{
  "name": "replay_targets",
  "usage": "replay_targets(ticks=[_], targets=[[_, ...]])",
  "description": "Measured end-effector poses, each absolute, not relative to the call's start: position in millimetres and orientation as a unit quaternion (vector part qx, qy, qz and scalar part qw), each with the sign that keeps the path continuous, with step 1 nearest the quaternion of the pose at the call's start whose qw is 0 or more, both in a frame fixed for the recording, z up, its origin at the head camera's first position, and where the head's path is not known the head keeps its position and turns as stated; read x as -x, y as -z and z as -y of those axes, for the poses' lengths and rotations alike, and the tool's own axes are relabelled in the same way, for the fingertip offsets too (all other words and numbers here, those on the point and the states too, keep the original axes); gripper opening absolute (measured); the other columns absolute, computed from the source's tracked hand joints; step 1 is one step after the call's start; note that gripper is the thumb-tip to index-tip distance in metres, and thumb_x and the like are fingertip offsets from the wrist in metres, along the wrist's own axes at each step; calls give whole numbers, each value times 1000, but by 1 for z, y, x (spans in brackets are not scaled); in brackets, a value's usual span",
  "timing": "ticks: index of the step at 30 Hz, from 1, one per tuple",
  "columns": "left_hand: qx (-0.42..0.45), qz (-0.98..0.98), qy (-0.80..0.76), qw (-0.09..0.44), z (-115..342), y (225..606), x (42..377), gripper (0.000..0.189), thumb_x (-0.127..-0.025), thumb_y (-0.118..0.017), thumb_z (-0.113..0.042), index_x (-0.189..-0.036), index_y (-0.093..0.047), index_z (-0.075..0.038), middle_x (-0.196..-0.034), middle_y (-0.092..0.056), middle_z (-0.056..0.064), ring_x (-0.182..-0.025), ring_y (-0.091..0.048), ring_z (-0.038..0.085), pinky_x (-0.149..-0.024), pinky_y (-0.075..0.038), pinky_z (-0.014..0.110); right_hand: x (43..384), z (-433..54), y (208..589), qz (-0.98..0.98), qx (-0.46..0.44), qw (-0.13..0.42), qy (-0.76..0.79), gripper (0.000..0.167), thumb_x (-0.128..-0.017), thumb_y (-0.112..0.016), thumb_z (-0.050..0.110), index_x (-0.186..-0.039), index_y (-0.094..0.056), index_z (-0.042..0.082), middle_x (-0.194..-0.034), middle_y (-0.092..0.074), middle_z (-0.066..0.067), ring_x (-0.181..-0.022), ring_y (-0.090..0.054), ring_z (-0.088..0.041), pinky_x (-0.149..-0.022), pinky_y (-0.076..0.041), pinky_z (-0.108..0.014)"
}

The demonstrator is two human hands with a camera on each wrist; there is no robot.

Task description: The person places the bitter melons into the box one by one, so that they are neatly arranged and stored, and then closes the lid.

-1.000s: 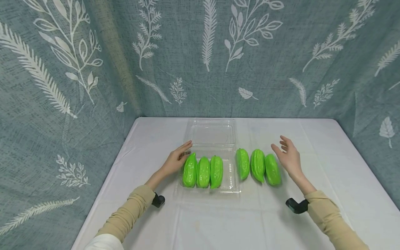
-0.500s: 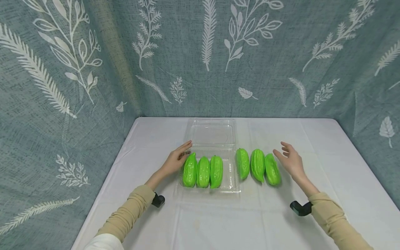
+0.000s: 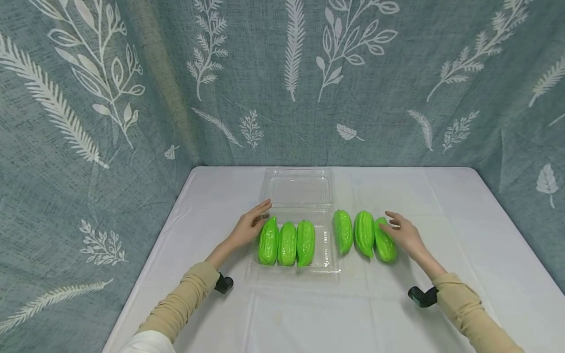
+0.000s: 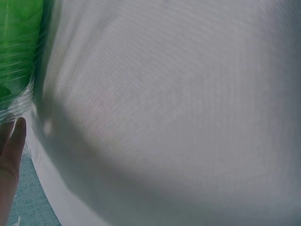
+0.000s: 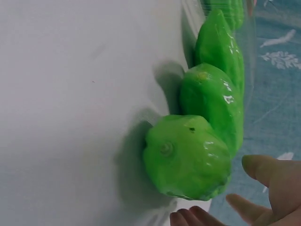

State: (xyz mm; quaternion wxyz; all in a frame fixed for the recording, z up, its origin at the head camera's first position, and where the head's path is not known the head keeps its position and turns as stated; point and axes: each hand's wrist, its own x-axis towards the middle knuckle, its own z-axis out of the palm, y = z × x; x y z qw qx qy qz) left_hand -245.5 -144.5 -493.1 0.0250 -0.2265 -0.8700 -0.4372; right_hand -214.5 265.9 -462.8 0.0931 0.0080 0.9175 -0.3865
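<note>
A clear plastic clamshell box [image 3: 324,245] lies with its lid folded back. Its left side carries three glossy green bitter melons, the middle one [image 3: 287,243] flanked closely by the others. My left hand [image 3: 247,229] is at the box's left edge, fingers extended; in the left wrist view a finger [image 4: 16,139] touches the plastic rim. Three more bitter melons stand in a row on the table to the right. Over the upper end of the rightmost bitter melon [image 3: 385,247] is my right hand [image 3: 407,236], thumb and fingers spread around it with a gap, as the right wrist view shows.
The box's lid [image 3: 300,190] lies flat behind it, near the table's back edge. A white cloth covers the table [image 3: 309,314]. Blue-green patterned curtains [image 3: 273,132] rise behind and at both sides. Each wrist carries a black camera [image 3: 423,297].
My right hand shifted slightly right and down, then came left over the rightmost bitter melon. My left hand stays at the box's edge, and the bitter melons have not moved.
</note>
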Motion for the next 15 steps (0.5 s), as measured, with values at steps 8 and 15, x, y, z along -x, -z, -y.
replay_targets(ticks=[8,15], targets=[[230,868,439,28,137,472,234,43,-92,-43,12,-135,-42,13,-147,-33,29,-120,-53,45,-102,-45,51,213,-266,471,-921,-1,93,379,57,-98,-49,26,-143,-33,-5,-139,-37,-39,-125,-40,-53,-100,-43,-60],[229,863,450,16,134,457,225,43,-91,-44,13,-134,-42,14,-146,-33,31,-118,-53,46,-102,-45,52,211,-264,476,-923,-5,81,376,56,-98,-50,25,-143,-34,-4,-137,-41,-38,-123,-44,-52,-98,-46,-58]])
